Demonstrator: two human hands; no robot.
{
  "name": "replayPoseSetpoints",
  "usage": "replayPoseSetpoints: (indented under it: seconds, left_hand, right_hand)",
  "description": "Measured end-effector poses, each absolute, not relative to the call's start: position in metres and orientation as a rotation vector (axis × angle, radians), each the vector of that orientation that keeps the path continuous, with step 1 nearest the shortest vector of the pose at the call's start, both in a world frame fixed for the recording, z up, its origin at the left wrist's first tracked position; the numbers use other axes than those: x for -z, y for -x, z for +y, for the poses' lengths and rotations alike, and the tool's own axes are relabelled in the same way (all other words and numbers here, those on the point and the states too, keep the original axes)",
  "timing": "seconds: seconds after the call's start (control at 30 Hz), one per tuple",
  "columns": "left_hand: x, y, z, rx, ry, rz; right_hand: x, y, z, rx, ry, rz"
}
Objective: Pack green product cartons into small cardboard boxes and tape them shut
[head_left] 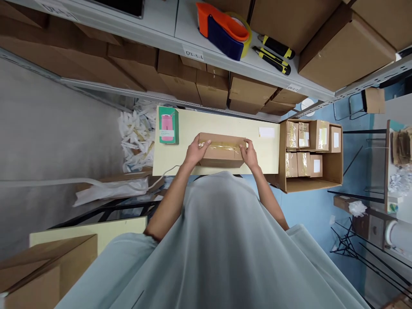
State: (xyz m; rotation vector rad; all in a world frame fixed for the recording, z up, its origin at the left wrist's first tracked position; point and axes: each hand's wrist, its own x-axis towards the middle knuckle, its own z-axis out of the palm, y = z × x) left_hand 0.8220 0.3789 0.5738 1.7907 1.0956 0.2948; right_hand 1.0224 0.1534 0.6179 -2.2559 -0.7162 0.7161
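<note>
A small brown cardboard box (220, 150) with clear tape along its top lies on the pale yellow table (209, 124). My left hand (195, 151) grips its left end, fingers curled over the top edge. At the box's right end, my right hand (249, 153) holds on with fingers bent over the taped top. A green packet with a pink item (168, 125) lies at the table's left end, apart from both hands. A white label (267, 132) rests on the table near its right end.
An open carton (310, 155) with several small taped boxes sits right of the table. On the shelf above lie an orange-and-blue tape dispenser (225, 30) and two yellow-black knives (273, 53). Shredded white paper (137, 133) is piled left of the table. Cardboard boxes fill the shelves.
</note>
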Motion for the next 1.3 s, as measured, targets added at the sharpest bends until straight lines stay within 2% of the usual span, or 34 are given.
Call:
replayPoseSetpoints:
  seconds: [0.2, 0.47, 0.93, 1.13, 1.3]
  left_hand:
    - [-0.557, -0.808, 0.363, -0.331, -1.834, 1.050]
    - [-0.543, -0.780, 0.331, -0.399, -1.769, 0.980]
    - [-0.565, -0.836, 0.363, -0.381, -1.810, 0.975]
    - [-0.561, -0.830, 0.384, -0.349, -1.879, 0.965]
    - [-0.603, -0.866, 0.419, -0.553, -1.953, 0.965]
  right_hand:
    - [-0.589, -1.013, 0.141, -0.732, 2.317, -0.795]
    - [-0.577, -0.970, 0.113, -0.787, 2.352, -0.795]
    - [-0.606, -1.011, 0.158, -0.676, 2.513, -0.806]
    - [-0.608, -1.017, 0.158, -0.532, 2.290, -0.760]
    - [-0.661, -1.057, 0.207, -0.243, 2.073, -0.885]
